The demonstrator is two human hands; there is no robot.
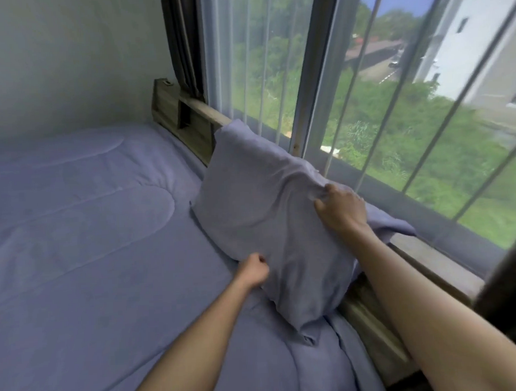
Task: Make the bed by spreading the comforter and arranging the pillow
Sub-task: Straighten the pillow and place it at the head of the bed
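- Right hand (342,210) is the one I'm watching. It pinches a fold of the case at the upper corner of the pillow (269,224), fingers and thumb closed on the cloth.
- And the other?
- My left hand (252,273) is curled small against the pillow's lower edge, nearer to me than the right. I cannot tell whether there is cloth inside that fist or it only presses there.
- Where does the pillow sit?
- Between my two hands, propped up on edge and tilted back. Its far end appears to lean on the headboard (189,118) beyond my right hand, under the window (364,89). I judge the high pinch stops it slumping while the low hand steadies its foot.
- The comforter?
- The comforter (76,216) lies spread flat over the bed, out to the left of my left hand. It is bunched a little between my forearms, under the pillow's near corner.
- What's left?
- By my reading the spreading is mostly done, and the pillow wants settling. A loose flap (392,225) of case trails just past my right hand toward the window. I'd tuck it in so it doesn't hang out.
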